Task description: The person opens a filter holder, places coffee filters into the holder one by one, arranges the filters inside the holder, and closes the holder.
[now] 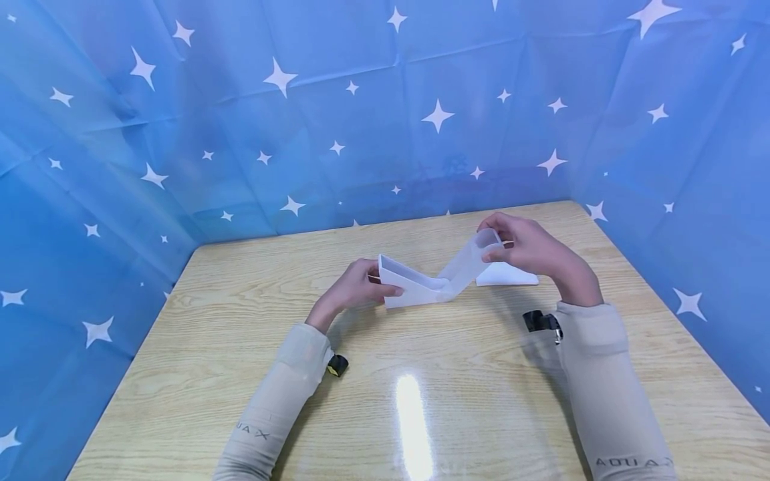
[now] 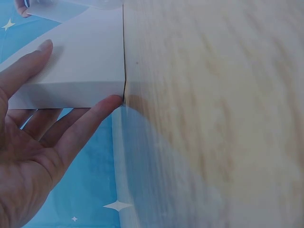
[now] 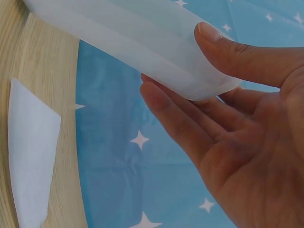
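Observation:
A white box (image 1: 412, 286) with a slanted, open top rests on the wooden table. My left hand (image 1: 355, 288) grips its left end, thumb on the near side; in the left wrist view the fingers lie against the other face of the box (image 2: 80, 57). From the box's right end a translucent, tube-like sleeve (image 1: 464, 268) slants up to the right. My right hand (image 1: 535, 248) pinches the sleeve's raised open end between thumb and fingers, as the right wrist view shows on the sleeve (image 3: 137, 42). How sleeve and box join is unclear.
A flat white piece (image 1: 508, 274), perhaps folded paper or cloth, lies on the table (image 1: 240, 374) below my right hand. A blue curtain with white stars (image 1: 361, 120) hangs behind the table and along both sides. Dark wrist cameras sit by both sleeves.

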The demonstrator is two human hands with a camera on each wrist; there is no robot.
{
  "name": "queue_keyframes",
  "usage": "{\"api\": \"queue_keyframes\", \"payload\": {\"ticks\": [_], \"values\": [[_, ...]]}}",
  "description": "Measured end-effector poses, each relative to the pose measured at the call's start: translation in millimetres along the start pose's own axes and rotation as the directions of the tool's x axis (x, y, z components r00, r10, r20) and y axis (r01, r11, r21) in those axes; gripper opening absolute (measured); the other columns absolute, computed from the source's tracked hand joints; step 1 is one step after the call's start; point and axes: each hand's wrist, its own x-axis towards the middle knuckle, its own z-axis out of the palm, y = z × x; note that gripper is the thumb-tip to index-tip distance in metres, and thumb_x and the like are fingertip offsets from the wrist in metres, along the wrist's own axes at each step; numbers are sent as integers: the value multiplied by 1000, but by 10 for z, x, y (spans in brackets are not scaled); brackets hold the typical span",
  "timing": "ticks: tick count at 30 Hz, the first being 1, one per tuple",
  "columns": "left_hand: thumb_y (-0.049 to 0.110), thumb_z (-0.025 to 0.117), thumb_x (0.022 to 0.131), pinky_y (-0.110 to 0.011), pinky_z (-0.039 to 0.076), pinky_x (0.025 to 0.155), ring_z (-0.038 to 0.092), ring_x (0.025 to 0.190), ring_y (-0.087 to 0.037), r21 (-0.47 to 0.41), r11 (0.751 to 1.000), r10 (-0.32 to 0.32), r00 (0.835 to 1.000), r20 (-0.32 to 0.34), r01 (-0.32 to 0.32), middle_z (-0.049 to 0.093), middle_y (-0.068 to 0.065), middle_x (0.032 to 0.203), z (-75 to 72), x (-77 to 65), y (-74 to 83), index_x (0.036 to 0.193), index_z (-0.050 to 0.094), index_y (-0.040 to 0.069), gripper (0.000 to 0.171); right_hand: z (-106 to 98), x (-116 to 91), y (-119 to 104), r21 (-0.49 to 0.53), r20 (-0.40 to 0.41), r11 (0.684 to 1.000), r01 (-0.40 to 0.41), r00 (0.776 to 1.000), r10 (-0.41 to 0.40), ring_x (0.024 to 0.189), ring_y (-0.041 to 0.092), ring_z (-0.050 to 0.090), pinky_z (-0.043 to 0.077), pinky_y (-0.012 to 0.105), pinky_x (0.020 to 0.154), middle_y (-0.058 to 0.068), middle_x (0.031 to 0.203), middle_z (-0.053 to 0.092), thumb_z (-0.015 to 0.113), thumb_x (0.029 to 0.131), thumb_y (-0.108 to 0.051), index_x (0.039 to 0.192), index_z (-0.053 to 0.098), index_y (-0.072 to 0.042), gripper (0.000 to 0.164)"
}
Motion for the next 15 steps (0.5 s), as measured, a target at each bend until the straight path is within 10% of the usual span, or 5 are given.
{"api": "queue_keyframes", "payload": {"ticks": [15], "values": [[20,82,90,-49,65,77,72,94,-22,-12,1000,10,1000,-2,-10,74,-12,114,-3,-5,-14,124,71,11,37,-13,-4,19,-2,3,1000,-23,1000,23,122,35,63,54,47,100,19,130,62,69,98,-8,133,55,-1,38]]}}
